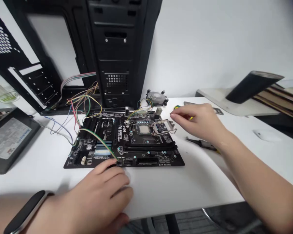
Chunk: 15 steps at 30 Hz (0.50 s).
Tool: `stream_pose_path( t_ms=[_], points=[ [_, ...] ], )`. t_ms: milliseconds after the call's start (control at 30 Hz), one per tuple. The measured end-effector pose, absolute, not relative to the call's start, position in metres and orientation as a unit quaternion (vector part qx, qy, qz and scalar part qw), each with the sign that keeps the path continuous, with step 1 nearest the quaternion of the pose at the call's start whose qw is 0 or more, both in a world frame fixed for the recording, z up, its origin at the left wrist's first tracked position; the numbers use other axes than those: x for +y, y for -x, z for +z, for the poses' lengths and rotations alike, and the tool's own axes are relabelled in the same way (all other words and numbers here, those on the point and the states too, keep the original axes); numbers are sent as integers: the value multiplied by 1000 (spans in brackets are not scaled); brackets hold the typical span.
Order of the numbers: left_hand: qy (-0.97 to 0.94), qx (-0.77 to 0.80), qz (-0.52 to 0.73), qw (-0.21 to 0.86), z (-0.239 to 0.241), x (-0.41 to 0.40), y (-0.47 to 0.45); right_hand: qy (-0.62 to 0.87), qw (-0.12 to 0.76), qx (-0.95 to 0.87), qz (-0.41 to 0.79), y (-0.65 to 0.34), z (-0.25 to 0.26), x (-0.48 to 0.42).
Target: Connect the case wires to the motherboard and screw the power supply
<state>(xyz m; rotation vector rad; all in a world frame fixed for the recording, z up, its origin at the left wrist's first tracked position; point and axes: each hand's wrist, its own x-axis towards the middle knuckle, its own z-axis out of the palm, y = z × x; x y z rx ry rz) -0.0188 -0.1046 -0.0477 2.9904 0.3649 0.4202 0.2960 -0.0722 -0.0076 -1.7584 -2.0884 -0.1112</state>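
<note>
A black motherboard (107, 143) lies flat on the white table (185, 182). Its CPU socket (144, 129) shows a chip in the middle, and the metal socket cover (164, 126) is swung up to the right. My right hand (197, 122) hovers just right of that cover, thumb and forefinger pinched at its raised lever. My left hand (101, 195), a dark band on its wrist, rests on the table at the board's front edge, fingertips touching the board near a green-yellow wire (97, 138).
An open black computer case (92, 55) stands behind the board, coloured wires (80, 100) trailing from it. A cooler fan (156, 97) sits at the back, pliers (201, 144) lie right of the board, a power supply (7, 139) at left, a mouse (266, 135) at right.
</note>
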Motion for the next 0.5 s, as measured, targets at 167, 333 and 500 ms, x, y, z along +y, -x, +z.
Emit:
stream_pose_path(
  t_ms=[167, 333, 500],
  points=[
    [-975, 120, 179, 58, -51, -102, 17, 672, 186, -717, -24, -295, -9, -69],
    [-966, 142, 208, 58, -56, -106, 19, 707, 189, -679, 48, -296, -9, -67],
    [-973, 133, 187, 34, -56, -107, 20, 692, 212, -676, 138, -298, -16, -68]
  ],
)
